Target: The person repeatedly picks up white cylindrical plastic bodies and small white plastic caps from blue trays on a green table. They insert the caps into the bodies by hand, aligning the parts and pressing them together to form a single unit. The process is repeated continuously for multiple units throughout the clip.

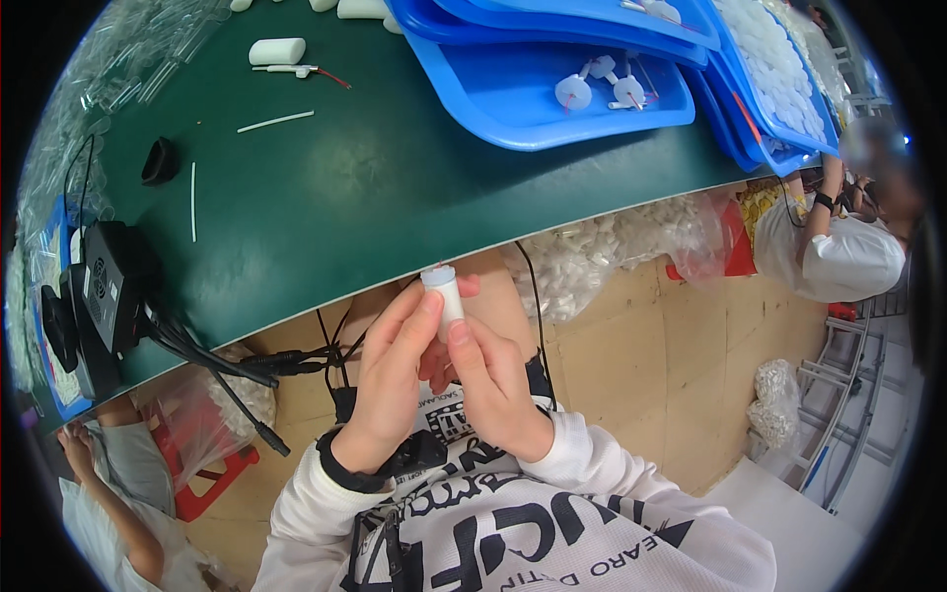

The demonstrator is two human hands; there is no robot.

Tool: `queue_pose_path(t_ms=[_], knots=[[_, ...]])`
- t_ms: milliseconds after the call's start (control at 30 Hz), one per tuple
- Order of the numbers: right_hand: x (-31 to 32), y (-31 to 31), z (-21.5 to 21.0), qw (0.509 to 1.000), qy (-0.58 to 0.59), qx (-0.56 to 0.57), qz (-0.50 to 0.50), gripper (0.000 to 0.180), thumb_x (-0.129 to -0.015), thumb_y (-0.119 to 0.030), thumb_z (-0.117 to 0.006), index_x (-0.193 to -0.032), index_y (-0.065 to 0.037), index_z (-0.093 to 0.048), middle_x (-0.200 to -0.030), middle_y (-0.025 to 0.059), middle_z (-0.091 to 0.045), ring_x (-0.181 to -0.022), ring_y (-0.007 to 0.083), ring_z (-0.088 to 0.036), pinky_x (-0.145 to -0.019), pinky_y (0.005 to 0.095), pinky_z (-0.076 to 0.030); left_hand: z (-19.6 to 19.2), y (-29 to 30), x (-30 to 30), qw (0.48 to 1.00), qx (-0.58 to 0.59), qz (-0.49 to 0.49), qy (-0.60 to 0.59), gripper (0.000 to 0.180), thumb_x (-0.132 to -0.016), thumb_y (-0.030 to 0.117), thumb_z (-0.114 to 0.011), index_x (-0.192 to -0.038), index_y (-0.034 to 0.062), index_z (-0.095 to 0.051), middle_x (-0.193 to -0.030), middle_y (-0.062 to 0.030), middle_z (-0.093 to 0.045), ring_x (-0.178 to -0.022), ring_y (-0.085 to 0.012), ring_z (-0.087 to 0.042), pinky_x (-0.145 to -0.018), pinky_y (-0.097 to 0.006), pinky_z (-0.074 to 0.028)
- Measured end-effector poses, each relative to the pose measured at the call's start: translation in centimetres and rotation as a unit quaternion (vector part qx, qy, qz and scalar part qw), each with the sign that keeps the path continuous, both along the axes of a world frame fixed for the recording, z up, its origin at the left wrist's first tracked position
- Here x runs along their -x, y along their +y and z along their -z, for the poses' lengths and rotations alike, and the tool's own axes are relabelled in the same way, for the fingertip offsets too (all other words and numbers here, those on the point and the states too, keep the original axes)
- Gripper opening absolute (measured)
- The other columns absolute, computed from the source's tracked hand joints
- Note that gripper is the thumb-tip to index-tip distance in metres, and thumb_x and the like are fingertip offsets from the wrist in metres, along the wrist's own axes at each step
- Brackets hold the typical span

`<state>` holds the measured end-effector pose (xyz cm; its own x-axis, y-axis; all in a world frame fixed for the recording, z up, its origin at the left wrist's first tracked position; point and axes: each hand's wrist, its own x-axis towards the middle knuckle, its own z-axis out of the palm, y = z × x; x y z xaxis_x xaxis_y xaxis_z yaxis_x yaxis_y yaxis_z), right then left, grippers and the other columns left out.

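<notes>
A small white plastic cylinder with a paler, translucent cap [440, 276] is held upright just off the near edge of the green table [335, 187]. My left hand [393, 350] is closed round its upper part, with the thumb lying against its side below the cap. Lower down, my right hand [493, 380] grips the same white cylinder [451, 305], its thumb pressed on the front. The fingertips behind it are partly hidden. On the far left of the table lie another white cylinder [277, 51] and a thin white part with a red wire [301, 70].
Stacked blue trays [533, 128] hold white round parts at the far right. Thin white tubes [194, 202], a black ring-like piece [158, 161] and a black device with cables [113, 281] lie on the left. Co-workers sit at both sides; filled clear bags [612, 247] stand beneath the table.
</notes>
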<state>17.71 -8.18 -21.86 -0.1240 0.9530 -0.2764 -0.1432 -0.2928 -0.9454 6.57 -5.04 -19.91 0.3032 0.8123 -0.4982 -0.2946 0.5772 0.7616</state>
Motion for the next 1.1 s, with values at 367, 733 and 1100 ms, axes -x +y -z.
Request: queue_pose_path(t_ms=[367,733,1100], knots=[[1.2,0.2,-0.7,0.997,0.037,0.039,0.061,0.031,-0.097,-0.024,-0.039,-0.083,0.000,-0.053,-0.063,0.0006,-0.051,-0.050,0.0078,-0.049,-0.045,0.0225,-0.040,0.0,0.9,0.4,1.000,0.001,0.015,-0.016,0.037,-0.095,0.027,-0.036,-0.106,-0.0037,-0.054,-0.099,-0.0156,-0.061,-0.080,-0.0132,-0.057,-0.062,-0.022,-0.046],[1.6,0.9,-2.8,0.987,-0.150,0.005,0.063,0.030,-0.094,-0.020,-0.044,-0.079,0.003,-0.056,-0.054,0.0136,-0.054,-0.047,0.0245,-0.056,-0.045,0.0316,-0.043,0.0,0.3,-0.2,0.996,0.020,-0.058,-0.057,0.036,-0.094,0.026,-0.040,-0.101,-0.0042,-0.057,-0.089,-0.0127,-0.063,-0.074,-0.0128,-0.060,-0.062,-0.022,-0.048],[1.8,0.2,-2.1,0.991,-0.103,0.026,0.079,0.031,-0.095,-0.018,-0.044,-0.078,0.005,-0.056,-0.057,0.0126,-0.055,-0.049,0.0198,-0.056,-0.046,0.0298,-0.041,-0.7,0.3,-0.7,0.993,0.049,-0.090,-0.057,0.034,-0.094,0.026,-0.042,-0.097,-0.0040,-0.059,-0.083,-0.0102,-0.063,-0.069,-0.0117,-0.058,-0.063,-0.023,-0.047]])
